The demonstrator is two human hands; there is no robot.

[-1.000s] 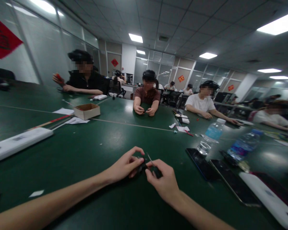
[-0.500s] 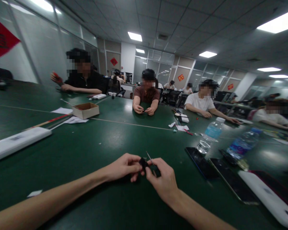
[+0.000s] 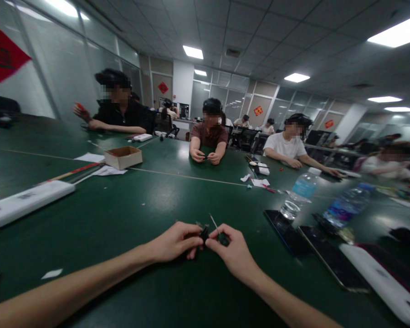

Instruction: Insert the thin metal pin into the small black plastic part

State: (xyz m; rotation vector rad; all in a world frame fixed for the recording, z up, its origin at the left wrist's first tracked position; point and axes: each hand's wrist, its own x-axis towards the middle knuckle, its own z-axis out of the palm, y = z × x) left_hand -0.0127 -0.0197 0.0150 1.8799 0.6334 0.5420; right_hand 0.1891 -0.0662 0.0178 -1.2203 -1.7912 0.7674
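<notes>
Green counter (image 3: 130, 200) in a glass-walled office (image 3: 222, 86), seated co-workers (image 3: 210, 132) and a cardboard box (image 3: 123, 157) across it; small black part (image 3: 204, 234) with thin pin (image 3: 214, 223) upright, pinched between left hand (image 3: 174, 241) and right hand (image 3: 230, 250), both grips pressed together.

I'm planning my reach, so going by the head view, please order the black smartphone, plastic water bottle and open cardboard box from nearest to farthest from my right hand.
From your right hand:
1. Black smartphone, just to its right.
2. Plastic water bottle, ahead and right, beyond the phone.
3. Open cardboard box, far ahead on the left.
</notes>
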